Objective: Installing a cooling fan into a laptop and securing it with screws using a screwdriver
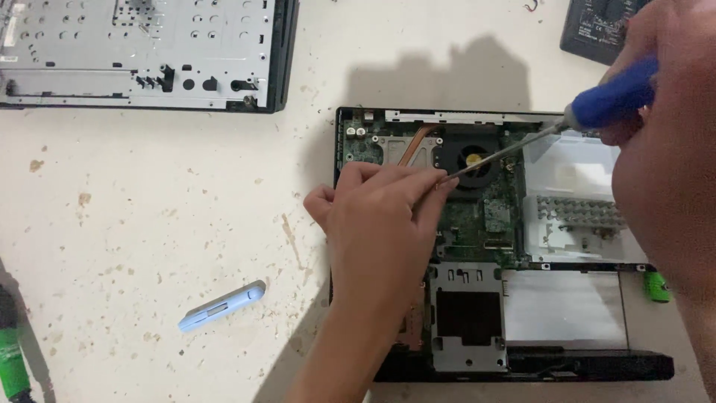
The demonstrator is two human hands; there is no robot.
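Slippage of the screwdriver (pixel 556 127) tip is the chief risk to be judged here. The tool is gripped by its blue handle in the right hand (pixel 664 149), which is closed around it at the far right of the view, and the thin metal shaft is slanted down and leftward to a point at the near left edge of the cooling fan (pixel 471 158). The tip is met there by the left hand (pixel 380 224), whose fingertips (pixel 441 181) are pressed together around it; whether a screw is pinched between them cannot be told, since the spot is covered by the fingers.

The work is being done on an opened laptop base (pixel 500 246) lying on the stained white table (pixel 149 224), with the green circuit board (pixel 477 216) exposed just near of the fan and a copper heat pipe (pixel 412 145) to its left. Because the shaft is held at a shallow slant rather than upright, the tip could be thrown out of a screw head under pressure, and the board or the fan blades could be scratched. The guiding fingertips could also be jabbed, as they are held touching the tip.

A small screw, if freed, could be dropped into the open chassis and lost among the components. Well apart on the table, a pale blue flat tool (pixel 221 304) and a second dismantled chassis (pixel 142 52) are left, out of the way.
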